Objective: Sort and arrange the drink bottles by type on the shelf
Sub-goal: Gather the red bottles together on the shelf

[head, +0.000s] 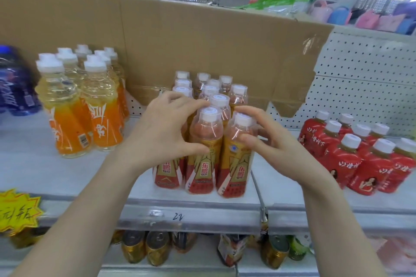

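Observation:
A cluster of gold-and-red labelled drink bottles with white caps stands in rows in the middle of the white shelf [74, 177]. My left hand [166, 128] curls round the neck of the front middle bottle [202, 171], thumb in front, fingers behind its cap. My right hand [272, 141] curls round the neck of the front right bottle [236, 171] in the same way. Both bottles stand upright on the shelf. A third front bottle [167, 175] is partly hidden under my left hand.
Orange drink bottles [101, 123] stand in a group to the left, and red-wrapped bottles [344, 159] to the right. A dark blue bottle [13, 87] is at the far left. Brown cardboard [202, 40] backs the shelf. Cans [155, 252] sit on the shelf below.

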The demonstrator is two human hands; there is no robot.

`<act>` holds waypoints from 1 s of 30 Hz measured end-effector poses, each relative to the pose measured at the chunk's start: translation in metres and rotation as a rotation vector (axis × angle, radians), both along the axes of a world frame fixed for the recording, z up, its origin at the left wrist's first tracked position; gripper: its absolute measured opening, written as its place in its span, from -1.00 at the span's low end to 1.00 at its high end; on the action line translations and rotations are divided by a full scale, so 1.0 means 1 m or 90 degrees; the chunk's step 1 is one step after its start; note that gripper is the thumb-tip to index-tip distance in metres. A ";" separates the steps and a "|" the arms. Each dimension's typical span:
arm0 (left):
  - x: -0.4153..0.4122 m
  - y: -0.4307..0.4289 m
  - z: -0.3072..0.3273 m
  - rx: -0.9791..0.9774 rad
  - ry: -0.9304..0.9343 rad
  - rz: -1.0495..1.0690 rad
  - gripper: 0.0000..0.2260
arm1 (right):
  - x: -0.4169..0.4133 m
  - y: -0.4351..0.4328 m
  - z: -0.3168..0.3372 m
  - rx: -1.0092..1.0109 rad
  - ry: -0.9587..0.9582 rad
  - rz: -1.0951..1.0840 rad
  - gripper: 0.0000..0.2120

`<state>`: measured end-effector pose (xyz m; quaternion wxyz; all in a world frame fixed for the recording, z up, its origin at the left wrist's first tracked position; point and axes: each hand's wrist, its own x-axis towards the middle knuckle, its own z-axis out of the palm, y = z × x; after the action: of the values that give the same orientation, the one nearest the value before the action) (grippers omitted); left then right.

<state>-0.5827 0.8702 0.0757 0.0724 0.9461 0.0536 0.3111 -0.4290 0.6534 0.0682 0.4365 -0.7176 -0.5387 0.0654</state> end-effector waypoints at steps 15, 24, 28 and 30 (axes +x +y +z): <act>0.006 0.011 -0.012 0.035 -0.073 -0.010 -0.24 | 0.065 0.038 0.017 0.132 0.005 -0.222 -0.63; 0.005 -0.003 -0.023 -0.024 -0.161 0.069 -0.45 | 0.116 0.098 -0.004 -0.013 0.107 -0.188 -0.49; 0.004 -0.009 -0.025 -0.041 -0.157 0.100 -0.45 | 0.114 0.069 -0.009 -0.018 0.075 -0.164 -0.52; 0.004 -0.010 -0.025 -0.047 -0.155 0.103 -0.45 | 0.106 0.048 -0.009 -0.013 0.078 -0.144 -0.58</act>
<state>-0.5786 0.8605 0.0512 0.0876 0.8906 0.1317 0.4264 -0.3232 0.7013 0.0589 0.4660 -0.7726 -0.4262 0.0650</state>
